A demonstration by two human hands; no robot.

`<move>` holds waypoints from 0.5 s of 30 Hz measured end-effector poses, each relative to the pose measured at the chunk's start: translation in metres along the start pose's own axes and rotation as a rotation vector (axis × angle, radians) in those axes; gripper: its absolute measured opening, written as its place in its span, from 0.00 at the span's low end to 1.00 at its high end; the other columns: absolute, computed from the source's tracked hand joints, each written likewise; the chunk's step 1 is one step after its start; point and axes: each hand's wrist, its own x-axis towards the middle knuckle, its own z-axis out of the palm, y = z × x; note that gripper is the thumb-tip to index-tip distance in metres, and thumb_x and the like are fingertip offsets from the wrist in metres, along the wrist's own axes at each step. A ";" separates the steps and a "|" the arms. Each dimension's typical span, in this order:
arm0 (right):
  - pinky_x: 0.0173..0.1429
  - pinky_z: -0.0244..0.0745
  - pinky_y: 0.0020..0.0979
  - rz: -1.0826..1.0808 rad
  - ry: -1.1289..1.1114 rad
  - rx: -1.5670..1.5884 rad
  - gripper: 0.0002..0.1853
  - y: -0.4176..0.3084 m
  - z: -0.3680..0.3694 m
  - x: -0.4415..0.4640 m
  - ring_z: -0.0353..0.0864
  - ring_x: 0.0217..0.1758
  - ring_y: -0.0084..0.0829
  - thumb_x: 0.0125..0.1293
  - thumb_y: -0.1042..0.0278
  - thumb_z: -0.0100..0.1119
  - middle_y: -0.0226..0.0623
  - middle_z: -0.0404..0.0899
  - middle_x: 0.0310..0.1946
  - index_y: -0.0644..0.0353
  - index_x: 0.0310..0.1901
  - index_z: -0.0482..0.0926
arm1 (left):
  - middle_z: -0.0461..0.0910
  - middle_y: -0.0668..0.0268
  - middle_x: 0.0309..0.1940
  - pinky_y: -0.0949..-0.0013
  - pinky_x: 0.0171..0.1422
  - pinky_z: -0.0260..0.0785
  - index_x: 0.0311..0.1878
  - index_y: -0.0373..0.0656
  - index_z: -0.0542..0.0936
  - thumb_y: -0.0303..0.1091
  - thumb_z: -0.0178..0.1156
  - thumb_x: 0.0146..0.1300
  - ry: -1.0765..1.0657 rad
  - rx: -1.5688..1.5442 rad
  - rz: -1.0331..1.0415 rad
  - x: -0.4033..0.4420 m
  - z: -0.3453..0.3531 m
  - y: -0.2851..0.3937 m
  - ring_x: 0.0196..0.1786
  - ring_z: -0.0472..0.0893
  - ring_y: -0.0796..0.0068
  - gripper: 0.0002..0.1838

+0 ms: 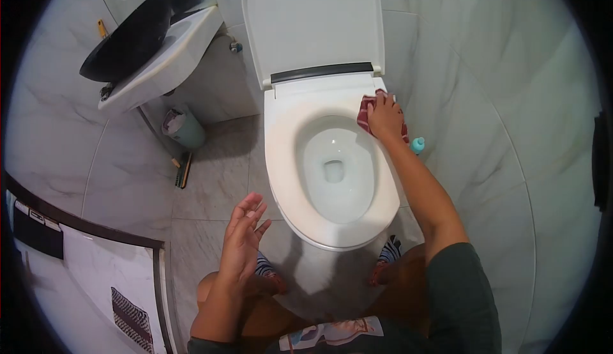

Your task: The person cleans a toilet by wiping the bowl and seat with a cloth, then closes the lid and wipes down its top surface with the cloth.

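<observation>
Maroon cloth (364, 116) under outstretched right hand (387, 117), left hand (241, 239) raised, loosely curled

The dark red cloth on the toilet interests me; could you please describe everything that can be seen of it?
The dark red cloth has thin pale lines and looks like woven fabric. It lies rumpled on the white toilet, at the upper right of the bowl in this view, one part reaching the toilet's outer edge. The right hand rests on it, covering its middle, so its full outline is hidden.
</observation>
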 end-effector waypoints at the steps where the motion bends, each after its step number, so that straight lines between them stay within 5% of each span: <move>1: 0.53 0.69 0.51 0.011 0.057 -0.005 0.27 -0.005 0.005 0.008 0.68 0.57 0.48 0.63 0.48 0.49 0.48 0.66 0.57 0.56 0.59 0.66 | 0.62 0.63 0.65 0.61 0.66 0.56 0.65 0.46 0.62 0.40 0.50 0.65 0.011 0.004 -0.006 0.001 0.001 0.001 0.66 0.63 0.68 0.26; 6: 0.53 0.70 0.51 0.192 0.037 0.040 0.26 -0.020 0.022 0.056 0.71 0.55 0.50 0.64 0.46 0.45 0.47 0.71 0.52 0.57 0.56 0.68 | 0.61 0.61 0.65 0.61 0.67 0.57 0.65 0.45 0.62 0.40 0.50 0.65 -0.006 -0.021 -0.030 0.004 -0.001 0.006 0.67 0.63 0.67 0.26; 15: 0.54 0.71 0.48 0.177 0.023 0.090 0.26 -0.024 0.023 0.088 0.73 0.54 0.50 0.64 0.46 0.46 0.49 0.73 0.51 0.59 0.53 0.72 | 0.63 0.61 0.64 0.62 0.66 0.58 0.63 0.44 0.64 0.39 0.50 0.65 0.048 -0.010 -0.038 0.014 -0.013 0.004 0.66 0.64 0.67 0.24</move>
